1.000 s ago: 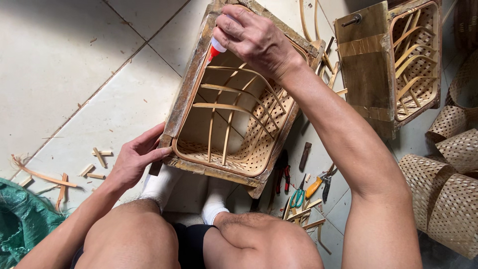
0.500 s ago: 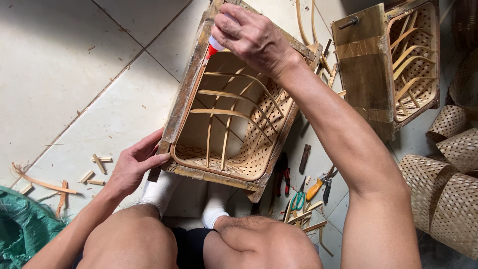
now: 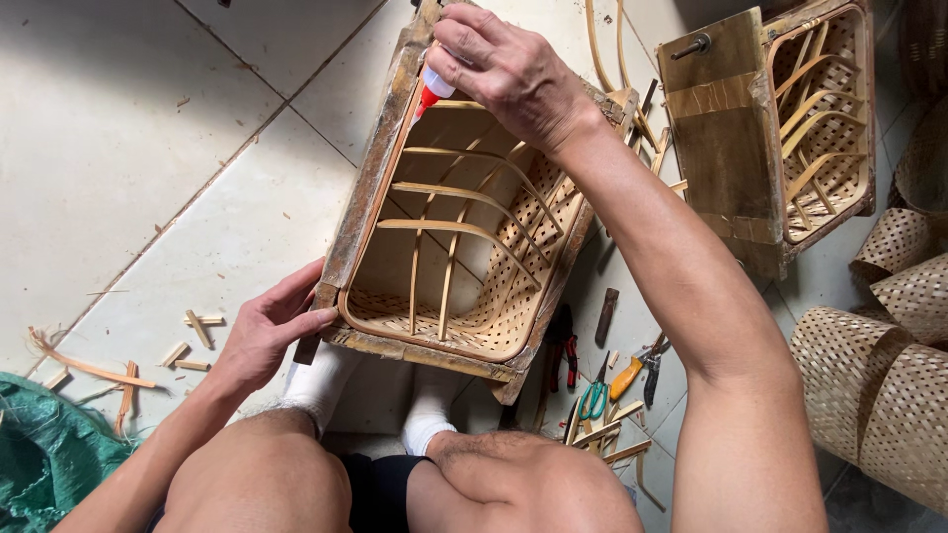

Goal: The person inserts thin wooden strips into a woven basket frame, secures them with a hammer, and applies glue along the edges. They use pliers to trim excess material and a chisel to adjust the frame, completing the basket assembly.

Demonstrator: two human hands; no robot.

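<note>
Both our hands are on the work. Our right hand [image 3: 509,69] is closed around a small glue bottle [image 3: 433,89], white with a red nozzle, and the nozzle tip touches the inner edge of the wooden frame [image 3: 370,188] at its far left corner. Our left hand [image 3: 267,326] lies loosely open, fingers stretched, with the fingertips pressed against the frame's near left corner; it grips nothing.

That frame surrounds a woven bamboo basket [image 3: 504,296], which rests tilted on the tiled floor [image 3: 148,148] against our two white-socked feet [image 3: 321,385]. Inside it we see open lattice weave on the walls, three curved bamboo ribs arching across and two straighter slats running down to the near rim. Nothing loose lies in it.

A second framed basket [image 3: 820,118] stands at the upper right, well apart, with curved ribs showing inside it as well and a flat wooden board [image 3: 726,148] on its left side. Rolled sheets of woven lattice [image 3: 879,365] lie along the right edge.

Between the two baskets, on the floor, we count one red-handled pair of pliers [image 3: 563,345], one green-handled pair of scissors [image 3: 592,395] and one orange-handled tool [image 3: 627,375]. Short bamboo offcuts [image 3: 197,331] are scattered near our left hand, and a green woven sack [image 3: 44,454] sits at the lower left corner.
</note>
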